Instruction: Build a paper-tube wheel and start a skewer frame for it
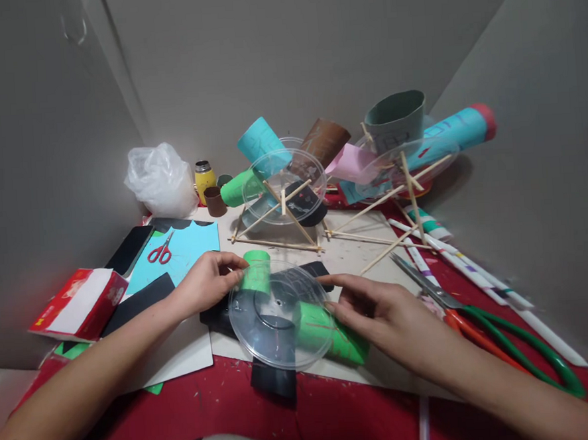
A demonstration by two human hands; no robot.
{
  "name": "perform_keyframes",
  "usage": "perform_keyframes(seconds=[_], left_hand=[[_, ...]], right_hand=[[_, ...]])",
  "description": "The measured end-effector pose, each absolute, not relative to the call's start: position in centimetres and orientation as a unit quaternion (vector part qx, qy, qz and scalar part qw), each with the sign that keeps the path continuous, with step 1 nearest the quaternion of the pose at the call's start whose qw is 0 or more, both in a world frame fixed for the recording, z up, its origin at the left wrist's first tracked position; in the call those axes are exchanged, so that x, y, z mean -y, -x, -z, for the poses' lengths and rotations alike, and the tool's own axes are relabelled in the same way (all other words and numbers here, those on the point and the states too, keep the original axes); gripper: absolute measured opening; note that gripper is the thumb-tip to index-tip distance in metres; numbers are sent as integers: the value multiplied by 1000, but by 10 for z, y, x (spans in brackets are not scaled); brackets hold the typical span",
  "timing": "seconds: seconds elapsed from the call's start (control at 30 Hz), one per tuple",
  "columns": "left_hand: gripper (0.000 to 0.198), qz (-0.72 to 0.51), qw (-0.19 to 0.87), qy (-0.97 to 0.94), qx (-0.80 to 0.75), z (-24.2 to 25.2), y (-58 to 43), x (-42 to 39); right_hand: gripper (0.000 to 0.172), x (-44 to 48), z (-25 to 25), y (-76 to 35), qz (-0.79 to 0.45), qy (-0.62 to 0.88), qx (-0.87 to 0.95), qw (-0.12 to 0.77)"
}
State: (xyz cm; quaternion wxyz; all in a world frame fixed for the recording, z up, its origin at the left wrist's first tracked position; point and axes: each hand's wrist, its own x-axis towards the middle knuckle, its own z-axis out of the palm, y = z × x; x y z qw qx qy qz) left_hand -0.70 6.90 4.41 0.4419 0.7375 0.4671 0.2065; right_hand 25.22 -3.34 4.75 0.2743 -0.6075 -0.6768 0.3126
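Clear disc and paper tubes between 2 hands. We see the clear disc (278, 314) between the left hand (208, 278) and the right hand (389, 310), above the pale board (346, 256) on the bench (225, 397). The left thumb and forefinger are pinched together on the rim beside the upper green tube (257, 272); we cannot tell whether they grip that tube too. The right thumb and forefinger stand apart, their tips at the opposite rim near the lower green tube (338, 337).

We judge that holding opposite sides steadies a light, slippery piece, and that fingertip contact spares the thin tubes from being crushed. The large scissors (459, 307) lie beside the right forearm, probably for easy reach; the small scissors (160, 253) lie beyond the left hand. The stick frame (275, 244), carrying a similar disc with tubes, stands beyond both hands, where it presumably leaves working room.

The disc is round, transparent and glossy, with a raised rim, concentric rings and a small mark at its centre. The green tubes bear brownish streaks. A black tube (274, 380) projects from beneath the near rim, between the forearms.
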Motion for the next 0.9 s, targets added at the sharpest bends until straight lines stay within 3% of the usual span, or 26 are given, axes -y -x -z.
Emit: perform_keyframes(seconds=[0.13,0.3,0.4,0.47,0.57,0.67,0.9], left_hand=[[24,-200,400,-755,-479,-50,4,-65],[34,-248,309,-782,-482,-64,3,-54],[46,-272,247,-827,-426,-66,6,-45],[57,-226,222,-866,-386,-64,7,-39],[78,-129,201,-909,-340,-56,6,-32],[91,-83,187,-929,-309,-47,4,-29],[91,-52,170,-941,-288,-41,4,-30]], right_hand=[[35,36,-47,-255,-225,611,719,244],[31,42,-55,-248,-59,543,788,284],[39,43,-56,-238,15,492,827,272],[52,41,-53,-231,45,468,847,247],[71,37,-45,-226,56,452,868,199],[79,36,-37,-226,30,457,876,152],[77,39,-34,-229,7,463,879,113]])
